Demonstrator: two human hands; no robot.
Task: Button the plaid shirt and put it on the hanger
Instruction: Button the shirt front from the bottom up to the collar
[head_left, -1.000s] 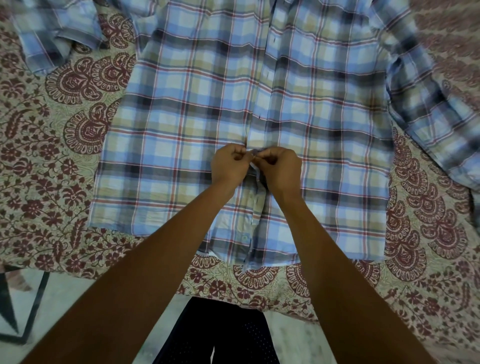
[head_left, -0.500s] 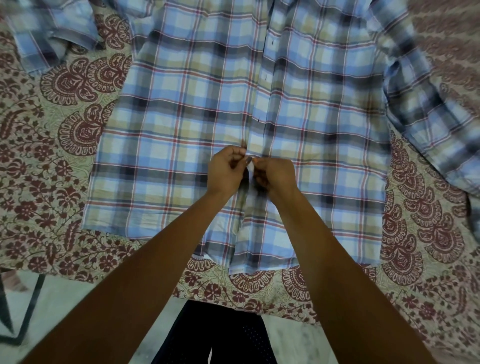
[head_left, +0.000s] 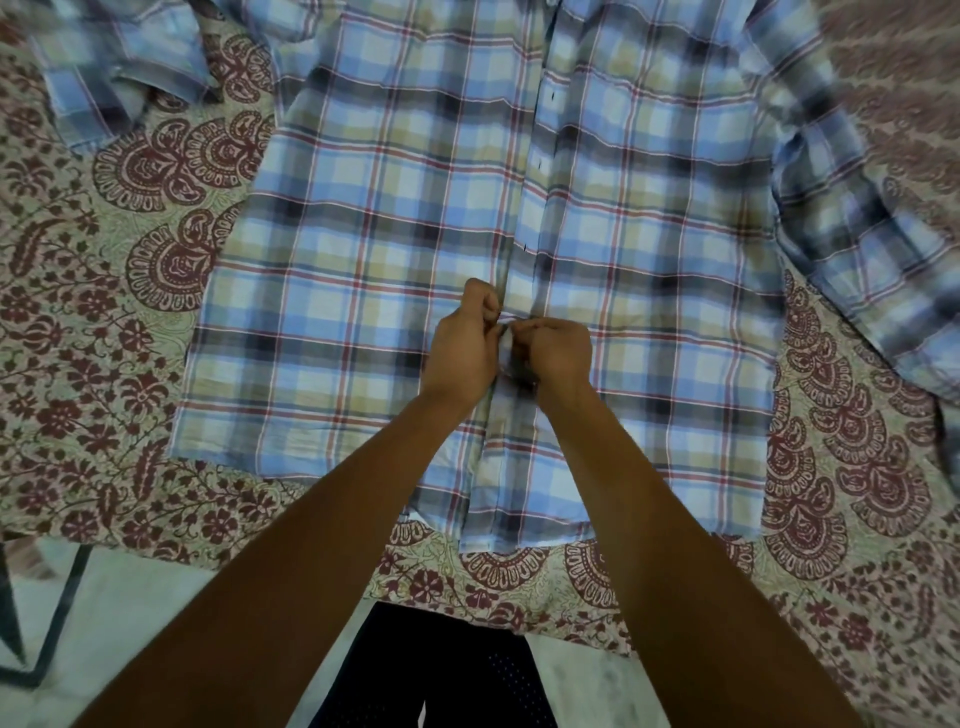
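The blue, tan and red plaid shirt (head_left: 374, 270) lies flat, front up, on a printed bedspread, hem toward me. My left hand (head_left: 465, 343) pinches the left edge of the front placket low on the shirt. My right hand (head_left: 553, 351) pinches the opposite edge right beside it, the fingertips of both hands meeting at one button spot. Small dark buttonholes run up the placket above my hands. The button itself is hidden by my fingers. No hanger is in view.
The cream bedspread (head_left: 104, 322) with maroon floral print covers the bed; its near edge crosses the bottom. One sleeve (head_left: 872, 249) trails off right, the other sleeve (head_left: 119, 67) lies bunched at top left. My dark trousers (head_left: 441, 670) and pale floor show below.
Both hands stay together at the same spot on the placket, with small finger movements. The view has shifted slightly, so the shirt sits a little lower and to the left.
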